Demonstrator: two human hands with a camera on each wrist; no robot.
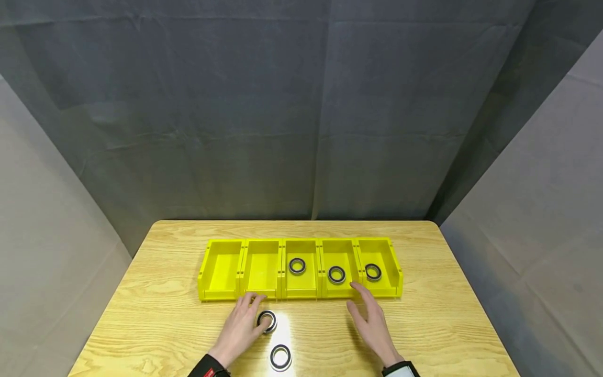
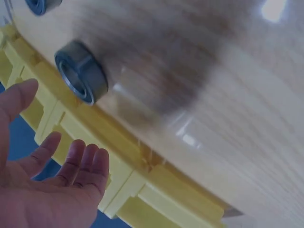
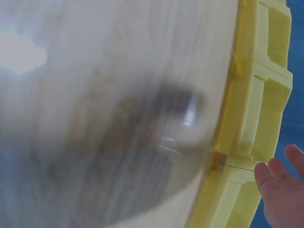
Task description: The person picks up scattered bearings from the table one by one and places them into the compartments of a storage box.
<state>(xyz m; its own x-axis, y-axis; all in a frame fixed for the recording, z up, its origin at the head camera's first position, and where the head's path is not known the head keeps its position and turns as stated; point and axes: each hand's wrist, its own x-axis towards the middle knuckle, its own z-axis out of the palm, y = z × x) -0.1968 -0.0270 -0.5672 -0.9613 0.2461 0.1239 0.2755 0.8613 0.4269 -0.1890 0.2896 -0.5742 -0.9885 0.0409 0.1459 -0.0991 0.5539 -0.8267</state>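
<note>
Loosely spread and empty, the left hand [image 1: 239, 327] is hovering by a bearing [image 2: 89, 71] lying just before the row of yellow bins [image 1: 301, 292], probably needing an even rim pinch, while the relaxed, empty right hand [image 1: 372, 324] is hanging near the row's front.

We see white glare on the table [image 1: 424, 335]; both wrist views are hazy, with soft shadows.

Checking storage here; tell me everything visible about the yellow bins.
The yellow bins look like plastic: five, open-topped and low-fronted, upright side by side on the wooden table. The right three each hold one dark-faced ring; the left two are empty. The left hand and right hand are near their fronts; contact is unclear.
</note>
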